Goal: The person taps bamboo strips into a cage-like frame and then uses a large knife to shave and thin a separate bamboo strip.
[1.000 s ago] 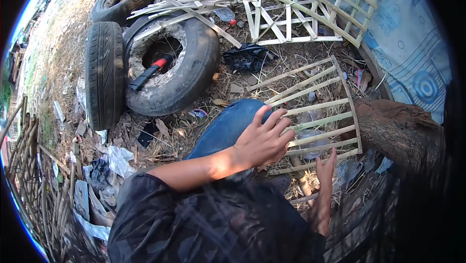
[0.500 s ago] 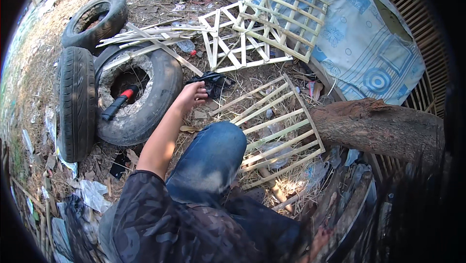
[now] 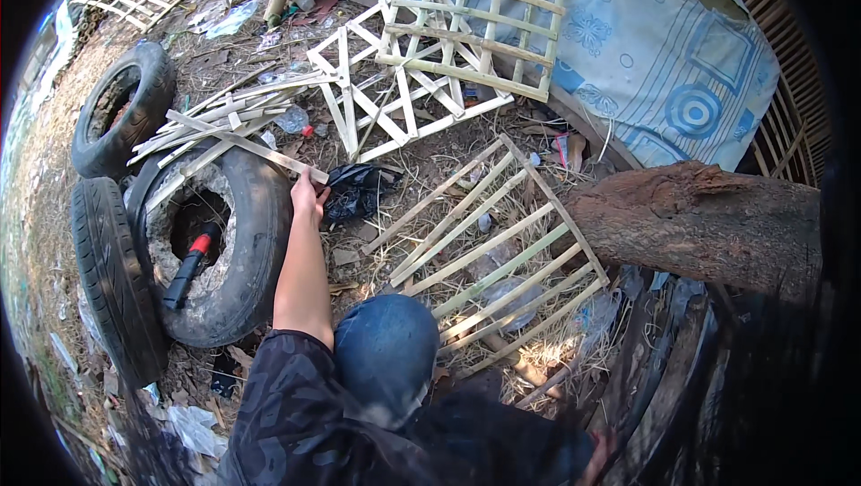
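On top of the worn tyre (image 3: 235,253), the left hand (image 3: 307,197) closes its fingers around the near end of 1 flat bamboo slat (image 3: 240,144) from the loose bundle. It looks light, stiff and splintery; a mid-length grip would balance better. The right hand is out of view.

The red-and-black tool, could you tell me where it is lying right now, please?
In the head view, the red-and-black tool lies on the left, inside the hollow of the large tyre, below the bamboo strips and just left of the left hand.
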### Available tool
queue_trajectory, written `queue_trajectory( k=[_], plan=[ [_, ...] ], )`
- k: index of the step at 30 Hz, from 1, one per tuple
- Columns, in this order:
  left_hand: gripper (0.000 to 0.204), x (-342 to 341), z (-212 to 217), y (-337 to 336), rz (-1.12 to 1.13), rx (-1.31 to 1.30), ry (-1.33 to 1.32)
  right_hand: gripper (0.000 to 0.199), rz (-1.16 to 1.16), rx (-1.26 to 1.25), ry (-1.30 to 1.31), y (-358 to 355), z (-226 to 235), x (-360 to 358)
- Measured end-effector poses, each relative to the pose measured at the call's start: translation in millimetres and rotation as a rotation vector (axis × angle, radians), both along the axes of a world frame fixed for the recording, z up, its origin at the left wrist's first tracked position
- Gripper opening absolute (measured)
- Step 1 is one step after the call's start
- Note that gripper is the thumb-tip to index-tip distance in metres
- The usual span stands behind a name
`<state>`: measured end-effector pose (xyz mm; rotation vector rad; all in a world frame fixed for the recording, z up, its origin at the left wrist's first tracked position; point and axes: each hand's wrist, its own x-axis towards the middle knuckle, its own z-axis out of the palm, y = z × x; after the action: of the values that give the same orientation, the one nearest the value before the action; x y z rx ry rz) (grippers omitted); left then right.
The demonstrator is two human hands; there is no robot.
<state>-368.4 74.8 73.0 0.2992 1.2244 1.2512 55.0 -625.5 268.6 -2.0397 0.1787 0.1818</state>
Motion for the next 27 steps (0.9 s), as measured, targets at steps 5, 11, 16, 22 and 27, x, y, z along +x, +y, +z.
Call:
queue_trajectory(
  k=[5, 11, 16, 22, 27],
  plan=[
    [0.029, -7, 55, -31, 0.115, 0.386, 0.054, 0.053, -0.033, 0.068, 0.03, -9, -4, -16],
    [0.028, -7, 119, -172, 0.009, 0.396, 0.033, 0.049, -0.025, 0.178, 0.012, -32, -4, -30],
    [0.031, -18, 171, -286, -0.195, 0.444, 0.088, 0.046, 0.009, 0.215, -0.059, 5, 30, -30],
    [0.026, -61, 238, -391, -0.46, 0.507, 0.459, 0.037, 0.1, 0.023, -0.193, 7, 22, -36],
    [0.029, -15, 307, -381, -1.117, 0.9, 0.524, 0.037, 0.312, -0.097, -0.445, 50, 65, -91]
  ],
)
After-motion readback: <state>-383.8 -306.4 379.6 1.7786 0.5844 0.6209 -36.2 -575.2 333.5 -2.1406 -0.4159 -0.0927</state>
